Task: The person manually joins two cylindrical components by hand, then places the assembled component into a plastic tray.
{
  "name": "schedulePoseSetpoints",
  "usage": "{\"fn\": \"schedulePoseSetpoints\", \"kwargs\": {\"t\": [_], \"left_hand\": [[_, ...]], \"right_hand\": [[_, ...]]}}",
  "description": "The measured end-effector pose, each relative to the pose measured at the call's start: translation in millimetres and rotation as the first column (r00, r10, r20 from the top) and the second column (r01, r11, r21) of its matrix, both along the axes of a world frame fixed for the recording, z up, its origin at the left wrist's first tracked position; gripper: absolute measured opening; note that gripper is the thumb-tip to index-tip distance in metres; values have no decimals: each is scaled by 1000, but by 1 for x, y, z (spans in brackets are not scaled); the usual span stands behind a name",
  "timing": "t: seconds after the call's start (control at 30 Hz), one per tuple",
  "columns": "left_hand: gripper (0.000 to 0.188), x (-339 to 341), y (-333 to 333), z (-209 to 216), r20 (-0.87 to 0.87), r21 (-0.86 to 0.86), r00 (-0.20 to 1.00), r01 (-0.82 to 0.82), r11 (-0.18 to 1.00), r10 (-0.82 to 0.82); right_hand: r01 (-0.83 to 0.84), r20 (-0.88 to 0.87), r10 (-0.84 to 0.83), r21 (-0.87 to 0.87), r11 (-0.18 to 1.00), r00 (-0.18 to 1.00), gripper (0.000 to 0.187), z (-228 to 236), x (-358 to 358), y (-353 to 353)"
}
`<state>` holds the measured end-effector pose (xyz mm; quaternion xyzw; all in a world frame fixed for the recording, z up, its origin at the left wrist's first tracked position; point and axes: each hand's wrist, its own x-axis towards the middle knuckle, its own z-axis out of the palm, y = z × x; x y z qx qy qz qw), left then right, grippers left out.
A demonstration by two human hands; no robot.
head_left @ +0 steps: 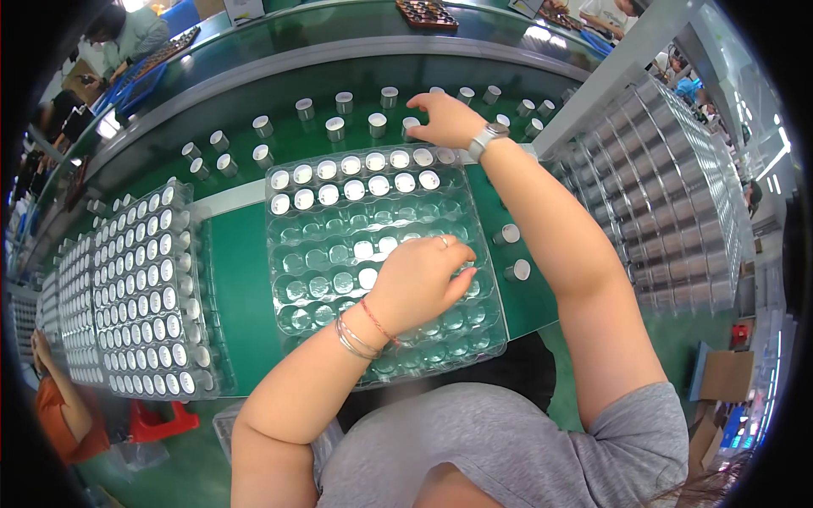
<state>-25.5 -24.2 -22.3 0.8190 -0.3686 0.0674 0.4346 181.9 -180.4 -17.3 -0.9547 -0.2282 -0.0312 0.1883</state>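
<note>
A clear plastic tray with rows of round cells lies before me. White-topped metal cylinders fill much of its two far rows, and a few more stand mid-tray beside my left hand. That hand hovers low over the tray with bent fingers, a gap showing between thumb and forefinger; the cells under it are hidden. My right hand reaches past the tray's far edge, thumb and forefinger apart. Its thumb tip is at a standing cylinder; whether they touch I cannot tell.
More cylinders stand in loose rows on the green belt beyond the tray. Two others stand right of it. Filled trays are at left, a tall tray stack at right beside a grey post. Other people work around.
</note>
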Motion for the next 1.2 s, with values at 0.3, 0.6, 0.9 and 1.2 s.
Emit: {"fn": "schedulePoseSetpoints", "kwargs": {"t": [0.3,0.6,0.9,1.2], "left_hand": [[14,2,2,-1,-10,44,1000,11,999,-10],[12,4,2,-2,14,12,999,48,999,-48],[13,6,1,-2,7,10,999,38,999,-38],[24,12,4,7,-721,-414,682,-281,866,-123]], "right_hand": [[24,-163,-64,-238,971,984,42,-21,36,23],[265,-157,-282,-124,956,946,49,-3,64,15],[273,-441,-214,76,959,872,44,-24,93,2],[210,-406,155,718,664,900,37,65,-51,-4]]}}
